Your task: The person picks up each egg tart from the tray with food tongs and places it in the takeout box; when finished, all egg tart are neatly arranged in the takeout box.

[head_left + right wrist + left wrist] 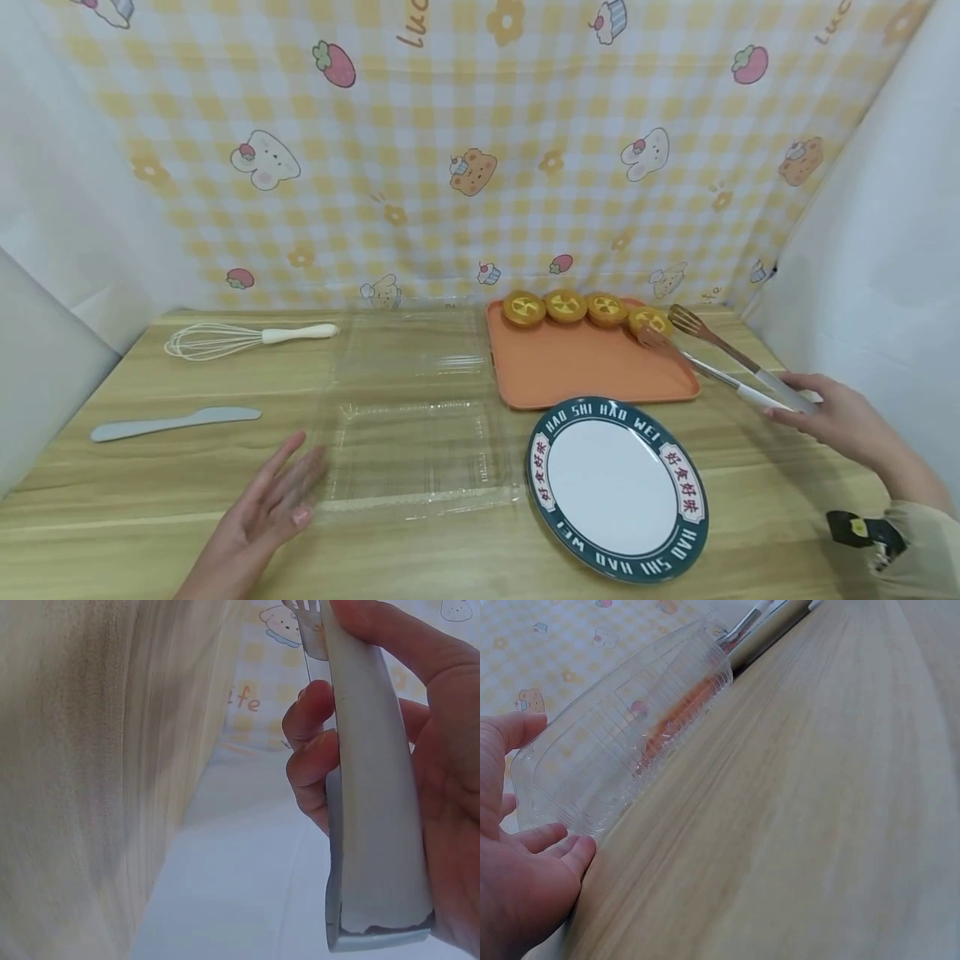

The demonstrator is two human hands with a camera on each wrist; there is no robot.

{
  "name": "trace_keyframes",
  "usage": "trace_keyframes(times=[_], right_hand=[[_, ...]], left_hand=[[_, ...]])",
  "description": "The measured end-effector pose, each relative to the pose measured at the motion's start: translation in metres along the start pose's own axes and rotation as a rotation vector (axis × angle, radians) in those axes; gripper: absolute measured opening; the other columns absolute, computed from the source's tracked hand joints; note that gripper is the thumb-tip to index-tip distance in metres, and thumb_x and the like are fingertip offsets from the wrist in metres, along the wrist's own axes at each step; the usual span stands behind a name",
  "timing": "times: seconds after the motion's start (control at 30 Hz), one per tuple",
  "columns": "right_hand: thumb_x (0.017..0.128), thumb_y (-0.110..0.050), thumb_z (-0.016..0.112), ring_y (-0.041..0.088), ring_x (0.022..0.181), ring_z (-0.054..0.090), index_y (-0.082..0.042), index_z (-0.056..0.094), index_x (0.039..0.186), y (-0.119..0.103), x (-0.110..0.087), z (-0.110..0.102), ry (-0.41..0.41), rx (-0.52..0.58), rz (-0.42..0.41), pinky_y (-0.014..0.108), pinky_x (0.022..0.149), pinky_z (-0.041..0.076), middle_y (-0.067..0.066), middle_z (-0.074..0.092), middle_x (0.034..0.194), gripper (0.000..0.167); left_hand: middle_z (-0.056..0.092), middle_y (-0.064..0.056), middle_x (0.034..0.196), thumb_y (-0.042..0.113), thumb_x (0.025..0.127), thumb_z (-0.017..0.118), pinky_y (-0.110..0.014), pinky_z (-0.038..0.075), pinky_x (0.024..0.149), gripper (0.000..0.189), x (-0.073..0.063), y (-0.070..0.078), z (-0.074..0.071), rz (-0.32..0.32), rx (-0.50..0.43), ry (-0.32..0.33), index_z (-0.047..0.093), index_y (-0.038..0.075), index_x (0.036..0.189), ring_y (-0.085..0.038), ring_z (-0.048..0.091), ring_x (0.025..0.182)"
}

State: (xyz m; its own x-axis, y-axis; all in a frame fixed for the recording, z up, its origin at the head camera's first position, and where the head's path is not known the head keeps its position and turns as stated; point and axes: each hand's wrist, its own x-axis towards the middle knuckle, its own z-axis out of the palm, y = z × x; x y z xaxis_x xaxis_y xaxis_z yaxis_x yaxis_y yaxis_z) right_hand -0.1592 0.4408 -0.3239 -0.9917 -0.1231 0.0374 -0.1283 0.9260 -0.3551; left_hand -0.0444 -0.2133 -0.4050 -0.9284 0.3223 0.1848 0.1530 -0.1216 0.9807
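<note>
My right hand (843,421) grips a pair of tongs (791,393) by the white handles, and its fingers curl round them in the right wrist view. The brown slotted tips stand apart at the rightmost egg tart (647,318); one overlaps the tart's lower edge, the other lies to its right. Several egg tarts (566,306) line the far edge of an orange tray (592,367). My left hand (258,508), fingers extended, is at the left edge of a clear plastic clamshell container (420,450), whose lid lies raised open toward the back.
A white plate (611,487) with a dark green lettered rim lies in front of the tray. On the left are a whisk (247,337) and a grey plastic knife (176,422). A checked cloth (465,225) hangs behind the wooden table (112,517).
</note>
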Motion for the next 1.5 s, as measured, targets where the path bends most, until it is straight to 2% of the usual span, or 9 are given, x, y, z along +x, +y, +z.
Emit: trace_keyframes(times=[0.17, 0.27, 0.4, 0.67, 0.93, 1.1, 1.23, 1.33, 1.5], right_hand=[[0.083, -0.03, 0.071, 0.038, 0.084, 0.055, 0.013, 0.049, 0.122, -0.0012, 0.0013, 0.0017, 0.045, -0.032, -0.048, 0.036, 0.058, 0.043, 0.036, 0.049, 0.113, 0.062], [0.082, -0.028, 0.072, 0.026, 0.074, 0.055, 0.013, 0.05, 0.121, -0.0033, 0.0021, 0.0033, 0.056, -0.04, -0.052, 0.033, 0.054, 0.043, 0.034, 0.051, 0.11, 0.061], [0.085, -0.027, 0.069, 0.014, 0.062, 0.054, 0.013, 0.046, 0.125, -0.0056, 0.0017, 0.005, 0.019, -0.013, -0.028, 0.028, 0.048, 0.045, 0.031, 0.05, 0.108, 0.061], [0.085, -0.027, 0.069, 0.012, 0.058, 0.055, 0.011, 0.046, 0.127, -0.0052, 0.0023, 0.008, 0.019, -0.006, -0.022, 0.026, 0.047, 0.044, 0.03, 0.057, 0.099, 0.061], [0.079, -0.027, 0.075, 0.008, 0.056, 0.048, 0.006, 0.057, 0.118, -0.0007, 0.0025, 0.008, 0.151, -0.074, -0.095, 0.025, 0.046, 0.035, 0.024, 0.062, 0.091, 0.054], [0.076, -0.027, 0.077, 0.014, 0.055, 0.044, 0.004, 0.062, 0.114, 0.0011, 0.0032, 0.008, 0.211, -0.12, -0.139, 0.027, 0.046, 0.031, 0.024, 0.064, 0.083, 0.051], [0.074, -0.027, 0.078, 0.017, 0.054, 0.042, 0.003, 0.065, 0.11, 0.002, 0.0038, 0.0086, 0.256, -0.162, -0.184, 0.026, 0.047, 0.03, 0.026, 0.065, 0.083, 0.048], [0.074, -0.027, 0.078, 0.017, 0.054, 0.043, 0.003, 0.065, 0.109, 0.0034, 0.004, 0.0093, 0.269, -0.172, -0.193, 0.026, 0.046, 0.03, 0.027, 0.065, 0.084, 0.048], [0.075, -0.029, 0.078, 0.013, 0.052, 0.046, 0.004, 0.064, 0.11, 0.0032, 0.0033, 0.0089, 0.253, -0.177, -0.164, 0.027, 0.045, 0.031, 0.019, 0.066, 0.075, 0.05]], left_hand=[[0.016, -0.012, 0.152, -0.01, 0.096, 0.035, -0.016, 0.035, 0.096, 0.069, -0.0011, -0.0017, 0.0001, 0.018, -0.002, -0.002, 0.0, 0.014, 0.15, -0.001, 0.031, 0.129], [0.017, -0.009, 0.152, -0.009, 0.096, 0.035, -0.016, 0.035, 0.095, 0.069, -0.0013, -0.001, 0.0, 0.001, 0.002, 0.006, 0.0, 0.015, 0.15, 0.0, 0.031, 0.129], [0.017, -0.008, 0.152, -0.008, 0.096, 0.035, -0.015, 0.035, 0.095, 0.069, -0.001, -0.0001, -0.0001, -0.019, 0.006, 0.013, 0.001, 0.016, 0.15, 0.0, 0.031, 0.128], [0.021, -0.004, 0.151, -0.009, 0.096, 0.035, -0.016, 0.035, 0.095, 0.069, -0.0008, -0.0019, -0.0002, 0.004, -0.004, 0.002, 0.001, 0.015, 0.15, 0.0, 0.032, 0.129], [0.019, -0.01, 0.151, -0.008, 0.096, 0.036, -0.015, 0.036, 0.094, 0.068, 0.0, -0.0003, -0.0001, -0.015, 0.028, 0.01, 0.0, 0.014, 0.15, 0.0, 0.033, 0.128], [0.019, -0.012, 0.151, -0.007, 0.096, 0.036, -0.015, 0.037, 0.093, 0.068, -0.0003, 0.0004, 0.0004, -0.032, 0.042, 0.02, 0.002, 0.015, 0.15, 0.001, 0.033, 0.127], [0.02, -0.011, 0.151, -0.008, 0.096, 0.037, -0.016, 0.037, 0.094, 0.068, -0.0007, 0.0001, 0.001, -0.022, 0.036, 0.02, 0.002, 0.014, 0.15, 0.0, 0.033, 0.128], [0.019, -0.013, 0.151, -0.008, 0.096, 0.037, -0.016, 0.037, 0.095, 0.068, -0.0007, 0.0002, 0.0014, -0.018, 0.031, 0.021, 0.002, 0.013, 0.15, -0.001, 0.033, 0.128], [0.018, -0.014, 0.151, -0.008, 0.096, 0.037, -0.016, 0.037, 0.095, 0.068, -0.0007, 0.0, 0.0013, -0.009, 0.034, 0.02, 0.001, 0.013, 0.15, -0.001, 0.033, 0.128]])
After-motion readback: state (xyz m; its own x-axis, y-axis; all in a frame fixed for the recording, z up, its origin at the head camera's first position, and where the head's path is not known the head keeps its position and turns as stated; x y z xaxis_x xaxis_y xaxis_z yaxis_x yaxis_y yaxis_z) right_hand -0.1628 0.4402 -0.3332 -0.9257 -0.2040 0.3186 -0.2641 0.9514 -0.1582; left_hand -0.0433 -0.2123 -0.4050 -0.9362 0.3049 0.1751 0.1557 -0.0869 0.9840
